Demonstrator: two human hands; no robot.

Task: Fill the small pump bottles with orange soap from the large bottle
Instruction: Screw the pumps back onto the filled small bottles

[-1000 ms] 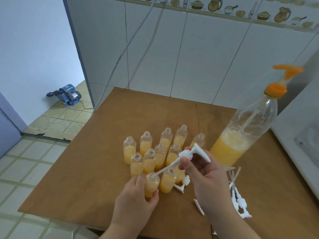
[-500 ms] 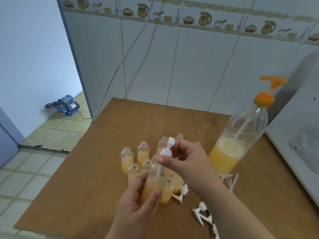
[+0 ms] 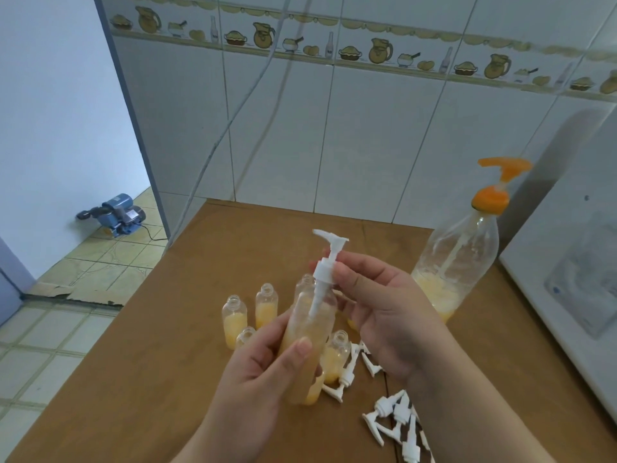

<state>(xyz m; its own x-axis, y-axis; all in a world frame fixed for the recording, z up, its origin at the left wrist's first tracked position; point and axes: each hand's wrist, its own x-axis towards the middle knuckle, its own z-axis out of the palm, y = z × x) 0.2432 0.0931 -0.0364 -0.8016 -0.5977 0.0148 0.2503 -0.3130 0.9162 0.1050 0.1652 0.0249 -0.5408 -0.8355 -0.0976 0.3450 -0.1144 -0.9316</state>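
Since half a second ago the white pump head (image 3: 325,262) has risen higher above the small bottle (image 3: 309,342), its collar now clear of the neck and only the dip tube still reaching down inside, while the bottle has been lifted closer to the camera. The left hand (image 3: 263,379) grips this bottle round its lower body, thumb curled across the front; the right hand (image 3: 377,312) pinches the pump collar between thumb and fingertips.

The held bottle is clear plastic, cylindrical with a rounded shoulder, partly filled with cloudy orange soap. Behind it on the brown wooden table (image 3: 133,379) stand more open-necked small bottles (image 3: 234,317) — each holding soap in its lower part. The large bottle (image 3: 457,265), clear with an orange pump top, stands to the right, soap only at its bottom. Loose white pump heads (image 3: 394,416) lie scattered — thin tubes sticking out — near the right wrist.
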